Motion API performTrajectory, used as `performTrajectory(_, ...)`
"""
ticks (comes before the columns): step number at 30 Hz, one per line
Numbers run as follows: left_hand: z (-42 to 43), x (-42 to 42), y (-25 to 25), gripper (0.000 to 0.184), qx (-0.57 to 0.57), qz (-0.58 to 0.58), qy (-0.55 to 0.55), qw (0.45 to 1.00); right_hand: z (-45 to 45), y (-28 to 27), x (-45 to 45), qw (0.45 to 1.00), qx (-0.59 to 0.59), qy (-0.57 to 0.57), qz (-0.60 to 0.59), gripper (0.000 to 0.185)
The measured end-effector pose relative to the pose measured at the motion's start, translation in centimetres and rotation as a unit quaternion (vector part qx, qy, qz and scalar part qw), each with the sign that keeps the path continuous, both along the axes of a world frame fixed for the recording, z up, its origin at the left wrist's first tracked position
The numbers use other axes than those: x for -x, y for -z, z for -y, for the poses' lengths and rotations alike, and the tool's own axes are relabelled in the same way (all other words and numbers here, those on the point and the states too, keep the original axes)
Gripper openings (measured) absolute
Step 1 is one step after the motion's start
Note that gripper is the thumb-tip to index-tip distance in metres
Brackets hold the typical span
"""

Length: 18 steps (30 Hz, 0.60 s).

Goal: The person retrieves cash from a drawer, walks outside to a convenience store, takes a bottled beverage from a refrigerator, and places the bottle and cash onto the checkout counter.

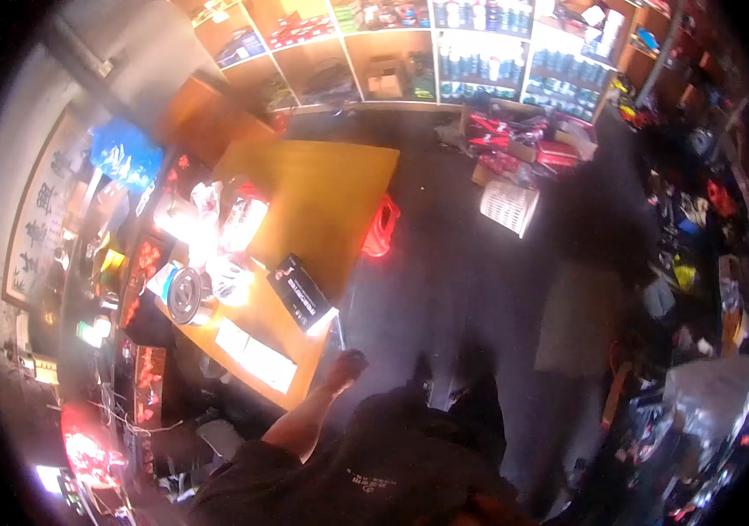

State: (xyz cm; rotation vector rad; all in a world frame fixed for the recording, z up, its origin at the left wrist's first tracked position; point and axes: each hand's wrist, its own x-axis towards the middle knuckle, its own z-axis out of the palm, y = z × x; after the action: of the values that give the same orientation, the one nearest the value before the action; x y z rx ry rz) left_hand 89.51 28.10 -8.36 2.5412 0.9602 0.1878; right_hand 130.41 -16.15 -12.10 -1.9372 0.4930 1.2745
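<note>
My left hand (348, 369) is low beside the right edge of the desk, with its fingers curled in. A thin pale thing (339, 333) shows just above it; whether the hand holds it I cannot tell. Nearest on the desk (330, 188) is a black box (300, 292) with white lettering, lying at an angle by the edge. White papers (256, 355) lie at the desk's near end. My right hand does not show; my dark shirt fills the bottom of the view.
A round metal tin (188, 296) and clear plastic bags (208, 219) crowd the desk's left side. A red bag (381, 226) sits by its far edge. On the floor are a white basket (509, 209) and red-packed goods (514, 145). Stocked shelves (436, 66) line the back.
</note>
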Motion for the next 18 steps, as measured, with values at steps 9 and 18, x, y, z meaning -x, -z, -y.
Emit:
performTrajectory(9, -5.8, -12.5, 3.0, 0.024, 0.180, -0.078, -0.277, 0.940, -27.8, -0.2, -24.0, 0.990, 0.010, -0.140, -0.002, 0.019)
performTrajectory(18, -15.5, -22.4, 1.9, 0.028, 0.257, 0.070, -0.592, 0.761, -75.0, -6.6, -45.5, 0.938, -0.153, -0.273, 0.146, 0.017)
